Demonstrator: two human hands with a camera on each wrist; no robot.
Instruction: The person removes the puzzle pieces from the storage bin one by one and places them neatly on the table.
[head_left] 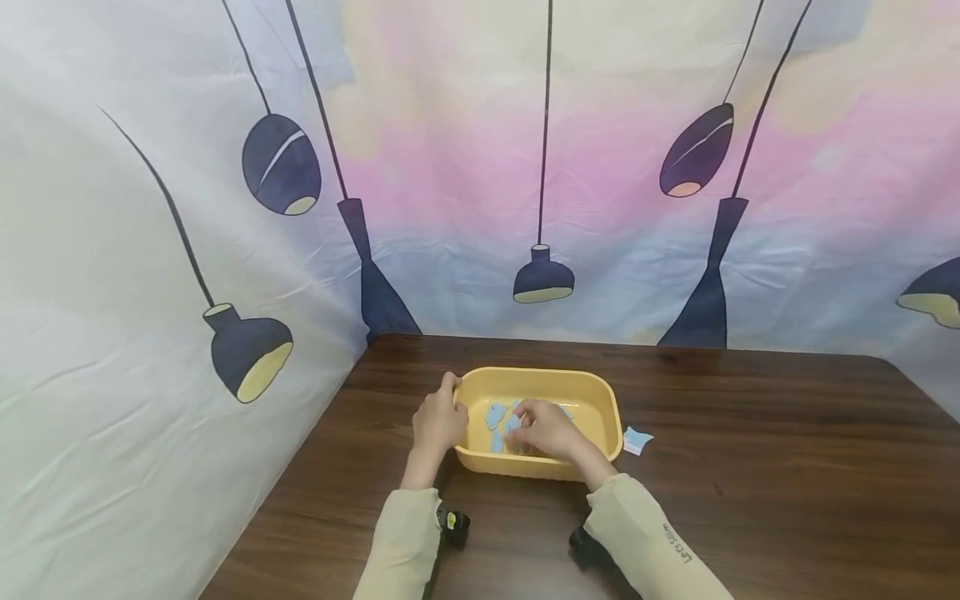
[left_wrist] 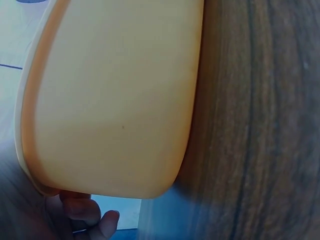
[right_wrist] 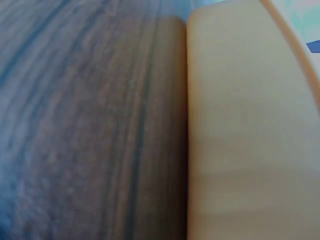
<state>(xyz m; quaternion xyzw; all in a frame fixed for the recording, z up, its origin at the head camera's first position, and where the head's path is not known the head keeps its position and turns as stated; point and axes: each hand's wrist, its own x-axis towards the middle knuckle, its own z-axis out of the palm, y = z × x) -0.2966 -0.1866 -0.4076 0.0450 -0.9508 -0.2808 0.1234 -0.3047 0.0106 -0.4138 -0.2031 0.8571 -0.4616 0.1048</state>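
Observation:
A yellow plastic basin (head_left: 540, 469) stands on the table with several light blue pieces (head_left: 496, 416) scattered over its bottom. My left hand (head_left: 437, 422) holds the basin's left rim, thumb on the inner side. In the left wrist view its curled fingers (left_wrist: 82, 210) show at the end of the basin wall (left_wrist: 115, 100). My right hand (head_left: 551, 429) reaches over the near rim into the basin, fingers bent down among the blue pieces. One piece shows between its thumb and forefinger; I cannot tell whether they pinch it. The right wrist view shows only the basin's outer wall (right_wrist: 245, 125) and the tabletop.
Outside the basin, close to its right side, a light blue and white piece (head_left: 636, 440) lies on the dark wooden table (head_left: 750, 467). A cloth backdrop (head_left: 465, 283) printed with hanging lamps rises behind the table and along its left side.

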